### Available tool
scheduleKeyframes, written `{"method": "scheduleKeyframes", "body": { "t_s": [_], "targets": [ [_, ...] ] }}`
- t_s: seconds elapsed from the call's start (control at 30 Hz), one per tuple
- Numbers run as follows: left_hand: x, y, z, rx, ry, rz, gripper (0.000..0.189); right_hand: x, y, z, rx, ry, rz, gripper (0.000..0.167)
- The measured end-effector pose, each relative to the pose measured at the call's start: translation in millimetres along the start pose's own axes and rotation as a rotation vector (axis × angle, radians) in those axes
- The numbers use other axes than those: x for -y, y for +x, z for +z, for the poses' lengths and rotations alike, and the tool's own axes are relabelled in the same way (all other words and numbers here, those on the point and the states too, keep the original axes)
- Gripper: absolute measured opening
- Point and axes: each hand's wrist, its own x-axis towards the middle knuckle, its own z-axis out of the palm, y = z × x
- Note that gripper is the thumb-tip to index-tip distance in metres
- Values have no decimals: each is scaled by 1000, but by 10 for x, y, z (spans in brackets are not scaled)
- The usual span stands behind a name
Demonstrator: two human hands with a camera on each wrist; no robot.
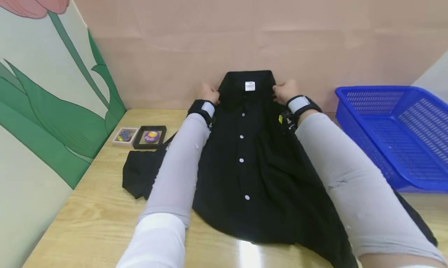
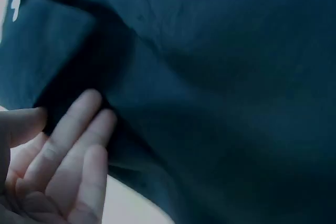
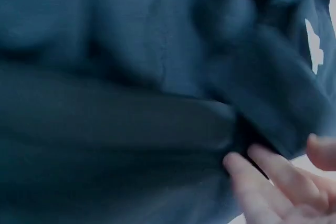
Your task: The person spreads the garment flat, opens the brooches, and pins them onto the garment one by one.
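A black button-up shirt (image 1: 224, 163) with white buttons lies front up on the table, its sleeves spread to both sides. At the far end its collar (image 1: 232, 83) stands up and shows a white label (image 1: 250, 86). My left hand (image 1: 209, 93) pinches the shirt at the left side of the collar. On the opposite side my right hand (image 1: 286, 91) pinches the cloth the same way. Thumb and fingers of the left hand (image 2: 63, 161) meet at the collar edge in the left wrist view. In the right wrist view the right hand (image 3: 283, 184) is at the collar's edge.
A blue plastic basket (image 1: 388, 159) stands at the right, beside the right forearm. Two small framed items, a white box (image 1: 125, 136) and a black box (image 1: 150, 137), lie near the left sleeve. A pinkish covered wall (image 1: 175, 58) rises behind the wooden table (image 1: 87, 221).
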Motion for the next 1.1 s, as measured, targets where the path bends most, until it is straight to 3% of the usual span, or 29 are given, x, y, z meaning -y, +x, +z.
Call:
{"method": "scheduleKeyframes", "body": {
  "t_s": [0.1, 0.2, 0.33, 0.43, 0.53, 0.6, 0.67, 0.77, 0.87, 0.97, 1.03, 1.1],
  "targets": [
    [260, 53, 215, 17, 106, -89, 29, -242, 49, 155, 159, -34, 57, 57],
    [394, 74, 238, 74, 127, -139, 22, -375, 72, 187, 306, -44, 58, 62],
    [414, 41, 2, 158, 105, -103, 34, -409, -40, 55, 393, -151, -68, 69],
    [375, -114, -284, 242, 163, 26, 43, -390, -290, -96, 391, -327, -267, 66],
    [342, -449, -540, 341, 268, 212, 40, -442, -627, -202, 329, -511, -490, 47],
    [358, -765, -677, 390, 351, 313, 33, -517, -863, -223, 291, -603, -569, 31],
    [398, -1111, -804, 414, 429, 361, 24, -608, -1062, -233, 288, -652, -595, 21],
    [509, -1619, -950, 381, 538, 316, 29, -762, -1324, -251, 317, -670, -550, 18],
    [662, -2006, -1056, 323, 591, 193, 49, -906, -1518, -294, 378, -655, -512, 25],
    [834, -2223, -1074, 352, 561, 104, 56, -1047, -1643, -359, 441, -668, -540, 27],
    [946, -2289, -1040, 407, 491, 104, 48, -1131, -1709, -389, 459, -682, -579, 20],
    [1041, -2308, -979, 461, 386, 125, 33, -1205, -1763, -402, 429, -713, -616, 26]
  ]
}}
